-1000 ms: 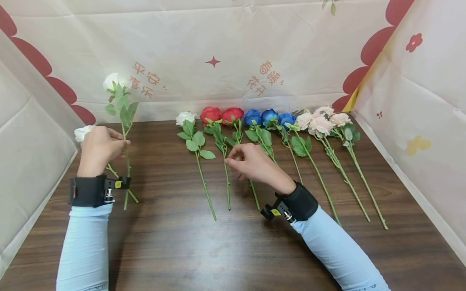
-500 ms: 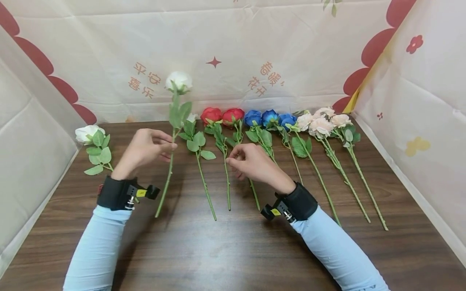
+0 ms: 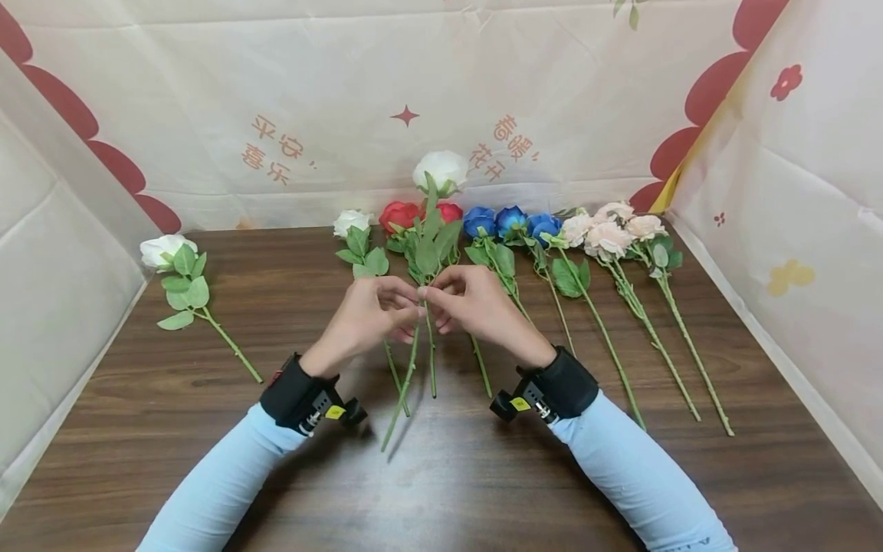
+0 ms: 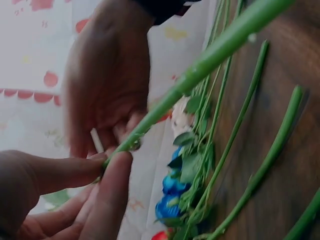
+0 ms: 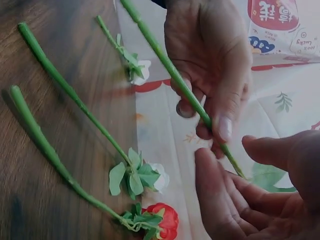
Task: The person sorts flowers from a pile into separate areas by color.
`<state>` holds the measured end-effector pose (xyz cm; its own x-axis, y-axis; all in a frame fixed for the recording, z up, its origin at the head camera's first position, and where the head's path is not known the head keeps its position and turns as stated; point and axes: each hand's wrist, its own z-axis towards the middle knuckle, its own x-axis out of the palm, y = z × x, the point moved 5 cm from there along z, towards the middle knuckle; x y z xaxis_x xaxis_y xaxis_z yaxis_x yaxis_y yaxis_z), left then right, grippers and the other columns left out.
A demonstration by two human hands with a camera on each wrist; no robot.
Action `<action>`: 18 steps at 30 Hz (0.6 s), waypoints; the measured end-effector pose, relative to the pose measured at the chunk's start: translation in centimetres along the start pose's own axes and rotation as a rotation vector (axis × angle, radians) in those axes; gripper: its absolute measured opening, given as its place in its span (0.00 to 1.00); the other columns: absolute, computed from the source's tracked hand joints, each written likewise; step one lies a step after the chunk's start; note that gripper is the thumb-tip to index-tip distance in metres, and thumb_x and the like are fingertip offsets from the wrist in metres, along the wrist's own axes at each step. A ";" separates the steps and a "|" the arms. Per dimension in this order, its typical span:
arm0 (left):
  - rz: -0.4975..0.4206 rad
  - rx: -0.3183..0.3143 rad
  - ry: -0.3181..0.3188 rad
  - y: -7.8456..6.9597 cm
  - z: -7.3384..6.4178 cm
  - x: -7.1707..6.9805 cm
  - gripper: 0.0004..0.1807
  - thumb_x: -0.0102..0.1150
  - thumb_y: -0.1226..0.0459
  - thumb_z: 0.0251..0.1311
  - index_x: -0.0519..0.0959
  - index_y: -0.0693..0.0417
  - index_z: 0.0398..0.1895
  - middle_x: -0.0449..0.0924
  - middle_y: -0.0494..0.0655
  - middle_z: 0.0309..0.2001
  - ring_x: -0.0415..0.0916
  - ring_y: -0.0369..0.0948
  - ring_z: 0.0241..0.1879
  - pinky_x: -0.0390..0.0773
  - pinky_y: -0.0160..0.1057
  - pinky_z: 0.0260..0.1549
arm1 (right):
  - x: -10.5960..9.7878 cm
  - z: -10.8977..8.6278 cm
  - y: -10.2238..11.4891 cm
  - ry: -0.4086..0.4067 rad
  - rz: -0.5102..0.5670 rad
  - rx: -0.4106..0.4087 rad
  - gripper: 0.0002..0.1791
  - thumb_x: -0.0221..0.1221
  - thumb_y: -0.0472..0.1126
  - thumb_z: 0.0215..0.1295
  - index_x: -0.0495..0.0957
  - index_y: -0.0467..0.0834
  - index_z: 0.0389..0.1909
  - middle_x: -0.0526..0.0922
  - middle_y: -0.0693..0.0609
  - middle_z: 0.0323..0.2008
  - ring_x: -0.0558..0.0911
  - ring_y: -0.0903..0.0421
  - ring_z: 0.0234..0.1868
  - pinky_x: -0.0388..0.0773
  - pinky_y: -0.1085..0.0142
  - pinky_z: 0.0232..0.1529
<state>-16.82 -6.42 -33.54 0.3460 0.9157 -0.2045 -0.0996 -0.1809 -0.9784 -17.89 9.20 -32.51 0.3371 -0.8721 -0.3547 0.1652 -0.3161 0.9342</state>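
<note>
A white rose (image 3: pixel 440 170) with a leafy green stem stands upright in front of the red roses in the head view. My left hand (image 3: pixel 371 310) pinches its stem (image 4: pixel 195 75) between thumb and fingers. Close beside it, my right hand (image 3: pixel 476 307) has its fingertips around the same stem. In the right wrist view the right thumb (image 5: pixel 267 150) is apart from the fingers, and the stem runs between them without a grip. Behind the hands lie red roses (image 3: pixel 398 216), partly covered by the raised rose's leaves, and another white rose (image 3: pixel 352 222).
Blue roses (image 3: pixel 511 222) and pale pink flowers (image 3: pixel 608 238) lie in a row to the right on the dark wooden table (image 3: pixel 441 491). One white rose (image 3: pixel 169 253) lies apart at the left. A printed cloth (image 3: pixel 345 77) stands behind the table.
My left hand has carried the white rose from the left side rightward to the right hand, leaving the other white rose lying at left. My right hand has hardly moved.
</note>
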 end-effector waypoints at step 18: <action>-0.020 0.115 -0.049 -1.1 -0.7 1.3 0.12 0.66 0.70 0.54 0.79 0.65 0.41 0.82 0.55 0.30 0.81 0.50 0.22 0.82 0.46 0.23 | 0.2 -0.1 0.7 -0.023 0.124 -0.067 0.08 0.61 0.33 0.62 0.78 0.30 0.35 0.81 0.39 0.26 0.83 0.43 0.23 0.82 0.56 0.25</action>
<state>-15.58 -5.28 -32.74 0.3030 0.9357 -0.1804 -0.2002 -0.1226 -0.9720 -17.65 8.86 -31.88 0.3371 -0.9116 -0.2353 0.1856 -0.1806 0.9659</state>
